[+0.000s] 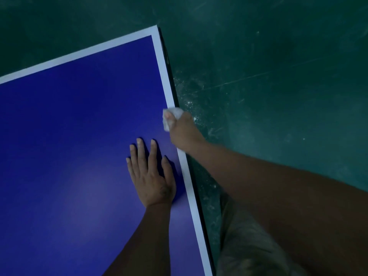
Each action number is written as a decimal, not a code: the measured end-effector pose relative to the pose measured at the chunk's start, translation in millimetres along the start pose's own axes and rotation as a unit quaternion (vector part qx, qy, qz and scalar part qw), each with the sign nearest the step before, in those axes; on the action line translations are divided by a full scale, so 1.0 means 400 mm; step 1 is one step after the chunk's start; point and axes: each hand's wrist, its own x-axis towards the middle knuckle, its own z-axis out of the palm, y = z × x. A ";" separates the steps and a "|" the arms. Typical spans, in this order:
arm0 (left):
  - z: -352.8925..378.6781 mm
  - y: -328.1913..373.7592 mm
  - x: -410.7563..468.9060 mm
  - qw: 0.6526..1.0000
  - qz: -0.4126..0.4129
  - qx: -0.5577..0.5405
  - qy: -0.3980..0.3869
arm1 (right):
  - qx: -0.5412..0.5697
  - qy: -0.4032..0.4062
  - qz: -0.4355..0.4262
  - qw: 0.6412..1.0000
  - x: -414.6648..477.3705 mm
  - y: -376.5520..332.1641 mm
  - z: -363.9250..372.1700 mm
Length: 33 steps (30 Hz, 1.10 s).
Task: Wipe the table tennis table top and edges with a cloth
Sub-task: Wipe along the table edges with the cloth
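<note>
Two hands at the bench edge.
Right hand grips a white cloth on the three-o'clock rim; left hand lies flat, fingers straight; stroke firmly toward twelve.

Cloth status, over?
Right hand grips cloth at table's right edge. Left hand flat on blue top. Nothing seen blocking the edge ahead.

light: dim, bluish | sheen: soft glow on table top | focus: soft | edges: wide-angle bend

Blue table top, white border; cloth seemingly white; green floor.
</note>
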 end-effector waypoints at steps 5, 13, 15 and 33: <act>-0.006 0.006 0.001 1.000 -0.009 0.000 -0.012 | -0.115 0.017 -0.016 0.993 0.109 -0.097 -0.038; -0.009 0.006 0.001 0.999 -0.010 0.014 -0.031 | 0.019 0.052 0.003 0.998 -0.019 0.015 0.026; -0.009 0.008 0.002 0.999 -0.014 0.017 -0.037 | 0.026 0.062 0.011 0.998 0.040 -0.033 0.024; 0.016 0.099 0.629 0.950 -0.272 -0.098 0.117 | 0.066 0.011 -0.022 0.998 0.285 -0.276 -0.054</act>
